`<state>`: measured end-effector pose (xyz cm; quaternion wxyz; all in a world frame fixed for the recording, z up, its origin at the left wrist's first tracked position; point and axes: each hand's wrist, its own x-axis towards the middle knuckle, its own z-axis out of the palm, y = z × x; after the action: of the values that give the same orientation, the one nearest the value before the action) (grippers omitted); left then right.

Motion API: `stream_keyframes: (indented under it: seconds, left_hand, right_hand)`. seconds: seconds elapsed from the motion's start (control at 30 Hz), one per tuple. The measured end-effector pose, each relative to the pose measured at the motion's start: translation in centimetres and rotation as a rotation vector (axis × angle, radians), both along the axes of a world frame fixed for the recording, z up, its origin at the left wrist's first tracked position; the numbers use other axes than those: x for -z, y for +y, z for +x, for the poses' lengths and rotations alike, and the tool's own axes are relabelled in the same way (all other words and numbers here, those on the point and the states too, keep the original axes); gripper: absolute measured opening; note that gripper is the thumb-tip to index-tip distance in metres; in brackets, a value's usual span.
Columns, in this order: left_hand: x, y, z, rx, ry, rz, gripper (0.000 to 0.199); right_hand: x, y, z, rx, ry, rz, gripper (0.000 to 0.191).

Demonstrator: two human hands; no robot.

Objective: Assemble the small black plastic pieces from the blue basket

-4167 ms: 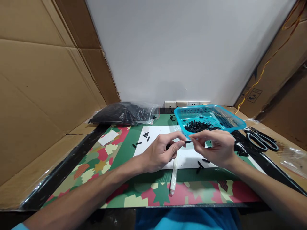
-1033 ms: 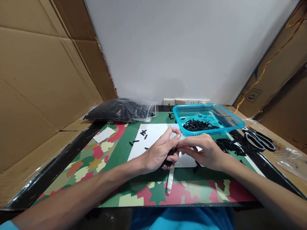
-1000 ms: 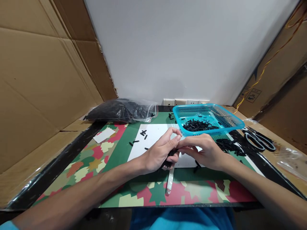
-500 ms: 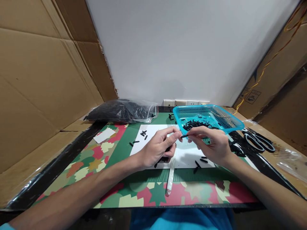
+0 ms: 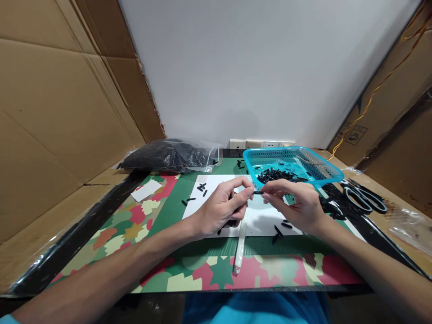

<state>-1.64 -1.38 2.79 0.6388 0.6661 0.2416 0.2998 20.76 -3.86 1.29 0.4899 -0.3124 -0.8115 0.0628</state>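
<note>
A short, thin black piece (image 5: 257,192) bridges the gap between my two hands. My left hand (image 5: 228,203) pinches its left end between thumb and forefinger, and the other fingers curl over more black pieces below. At the opposite end, the fingertips of my right hand (image 5: 297,200) close on it. Both hands hover over a sheet of white paper (image 5: 263,222), where several like black pieces (image 5: 201,186) lie loose. Just behind them stands a blue plastic basket (image 5: 293,150) with a heap of black pieces (image 5: 278,175) in it.
A clear zip bag (image 5: 168,155) full of black material lies at the back left. Scissors (image 5: 362,198) rest at the right by a black tangle (image 5: 332,207). A pale strip (image 5: 240,247) lies in front of my hands. Cardboard walls (image 5: 60,90) flank the table.
My right hand has shifted slightly left, closer to the left hand. The black piece now lies more level between the fingertips.
</note>
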Motion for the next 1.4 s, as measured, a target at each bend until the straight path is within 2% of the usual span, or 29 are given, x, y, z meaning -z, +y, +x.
stream_keyframes:
  seconds: [0.57, 0.87, 1.4]
  left_hand:
    - [-0.1, -0.11, 0.0, -0.003, 0.005, -0.008, 0.027]
    - [-0.02, 0.0, -0.02, -0.022, 0.015, 0.008, 0.029]
    - [-0.07, -0.13, -0.14, 0.004, -0.005, 0.002, 0.025]
  right_hand:
    - [0.23, 0.13, -0.02, -0.005, -0.002, 0.005, 0.007]
    - [0.36, 0.04, -0.01, -0.02, 0.02, -0.074, 0.007]
    - [0.29, -0.21, -0.29, 0.001, 0.033, -0.017, 0.005]
